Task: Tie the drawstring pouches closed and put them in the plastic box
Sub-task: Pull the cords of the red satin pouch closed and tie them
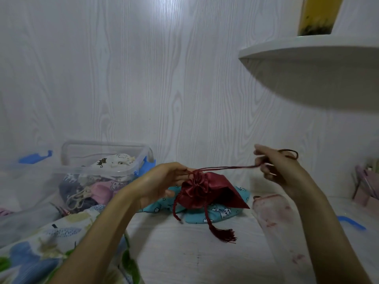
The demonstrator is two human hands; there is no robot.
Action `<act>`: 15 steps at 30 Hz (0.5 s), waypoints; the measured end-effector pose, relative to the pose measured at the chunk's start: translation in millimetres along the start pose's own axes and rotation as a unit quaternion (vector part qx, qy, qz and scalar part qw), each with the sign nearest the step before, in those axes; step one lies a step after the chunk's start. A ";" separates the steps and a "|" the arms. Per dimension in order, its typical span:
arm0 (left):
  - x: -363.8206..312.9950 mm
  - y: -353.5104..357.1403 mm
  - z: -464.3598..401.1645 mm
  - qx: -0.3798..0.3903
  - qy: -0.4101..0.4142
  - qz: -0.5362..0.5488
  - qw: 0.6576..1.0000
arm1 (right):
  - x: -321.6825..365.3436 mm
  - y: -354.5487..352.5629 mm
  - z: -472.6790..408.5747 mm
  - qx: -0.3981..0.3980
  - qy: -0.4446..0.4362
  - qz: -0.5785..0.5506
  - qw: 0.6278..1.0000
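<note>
Cord (225, 167) stretches taut between our hands: our left hand (164, 181) pinches the gathered neck of the red pouch (207, 191) while our right hand (274, 165) grips the cord, plastic box (106, 158) beyond the left.

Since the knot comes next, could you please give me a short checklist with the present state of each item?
1. Red pouch mouth gathered: ok.
2. Left hand holds the pouch neck: ok.
3. Right hand grips the drawstring, pulled taut: ok.
4. Knot tied: not ok, none visible.
5. Plastic box open, with room: ok, though it already holds pouches.
6. Tassel cord free of tangles: cannot tell.
</note>
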State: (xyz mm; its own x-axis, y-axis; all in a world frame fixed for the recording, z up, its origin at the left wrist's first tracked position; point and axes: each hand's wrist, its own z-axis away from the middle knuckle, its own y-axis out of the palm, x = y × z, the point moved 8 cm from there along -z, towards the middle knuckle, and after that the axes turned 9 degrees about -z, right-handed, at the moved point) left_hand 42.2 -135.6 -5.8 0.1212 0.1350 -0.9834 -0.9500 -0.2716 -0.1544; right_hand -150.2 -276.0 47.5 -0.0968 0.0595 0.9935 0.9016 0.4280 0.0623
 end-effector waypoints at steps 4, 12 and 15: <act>-2.2 -3.0 3.3 0.012 -0.010 -0.090 0.996 | 2.7 -13.7 -3.4 -0.054 -0.043 0.336 0.939; -9.7 8.9 8.2 0.033 0.022 -0.151 0.988 | 6.4 96.3 45.1 0.239 -0.143 0.403 0.872; -4.3 8.5 5.5 0.019 -0.001 -0.108 0.994 | -1.2 99.3 40.1 0.185 -0.159 0.450 0.859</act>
State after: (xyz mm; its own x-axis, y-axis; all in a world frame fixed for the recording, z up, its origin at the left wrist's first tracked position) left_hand 32.0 -133.2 -2.3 0.3234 0.1881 -0.9274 -0.9120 -0.1994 -0.3585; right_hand -77.4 -197.5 48.7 0.4058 0.7340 0.5445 0.4822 0.3342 -0.8098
